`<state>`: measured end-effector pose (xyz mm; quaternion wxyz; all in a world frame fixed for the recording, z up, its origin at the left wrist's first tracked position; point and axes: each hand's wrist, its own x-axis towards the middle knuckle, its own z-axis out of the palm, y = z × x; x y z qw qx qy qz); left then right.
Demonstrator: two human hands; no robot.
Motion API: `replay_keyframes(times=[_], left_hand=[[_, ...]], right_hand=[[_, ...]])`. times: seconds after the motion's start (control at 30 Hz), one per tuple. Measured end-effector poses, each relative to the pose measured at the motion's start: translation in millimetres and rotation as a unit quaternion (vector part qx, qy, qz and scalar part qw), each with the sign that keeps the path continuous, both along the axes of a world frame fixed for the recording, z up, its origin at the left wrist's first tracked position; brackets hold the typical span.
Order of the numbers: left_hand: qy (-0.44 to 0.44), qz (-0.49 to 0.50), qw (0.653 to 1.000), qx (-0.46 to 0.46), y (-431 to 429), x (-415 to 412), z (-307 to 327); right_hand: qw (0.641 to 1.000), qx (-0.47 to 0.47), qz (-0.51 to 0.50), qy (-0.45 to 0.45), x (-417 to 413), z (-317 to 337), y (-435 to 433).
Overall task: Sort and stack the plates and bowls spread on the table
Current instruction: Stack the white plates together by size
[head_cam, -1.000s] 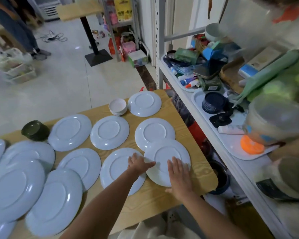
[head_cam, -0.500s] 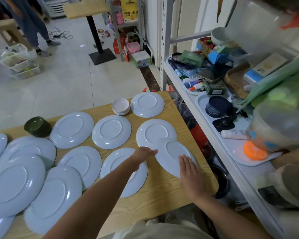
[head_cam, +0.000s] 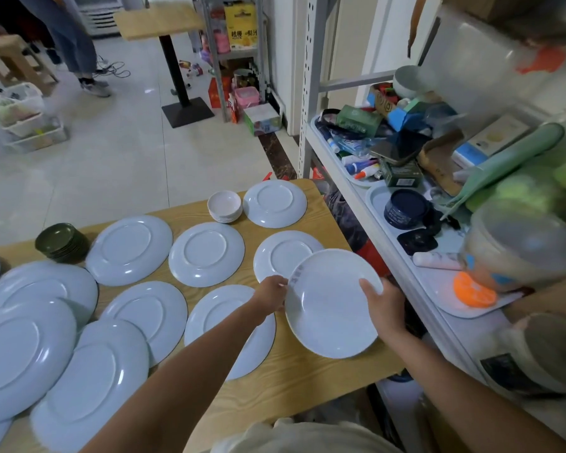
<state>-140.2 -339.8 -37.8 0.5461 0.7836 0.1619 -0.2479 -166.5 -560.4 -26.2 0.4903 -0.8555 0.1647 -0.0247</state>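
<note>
Over table (head_cam: 307, 371), amid face-down plates (head_cam: 206, 255), held one plate (head_cam: 330, 308) face-up
Gripped it tilted by opposite rims, left hand (head_cam: 272, 294) pinching the left edge, right hand (head_cam: 384, 305) curled round the right, likely to steady it for stacking on a match; left bowls (head_cam: 225, 206) behind untouched

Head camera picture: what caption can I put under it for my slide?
Left hand and right hand grip a white plate, face up, beside upside-down plates on a wooden table.
</note>
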Motion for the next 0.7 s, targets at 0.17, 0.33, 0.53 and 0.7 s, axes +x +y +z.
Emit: replay_keyframes(times=[0.17,0.33,0.53,0.7], left_hand=[[0.086,-0.049,0.992,0.072,9,-14,-14],[0.125,-0.075,0.983,0.111,4,-26,-28],[0.143,-0.056,0.985,0.075,8,-30,-29],[0.046,0.013,0.991,0.121,26,-25,-31]], right_hand=[[0.987,-0.034,-0.010,0.156,-15,-42,-6],[0.953,-0.128,0.044,0.270,-20,-53,-2],[0.932,-0.190,0.080,0.299,-13,-56,5],[0.895,-0.349,0.088,0.264,-3,-54,9]])
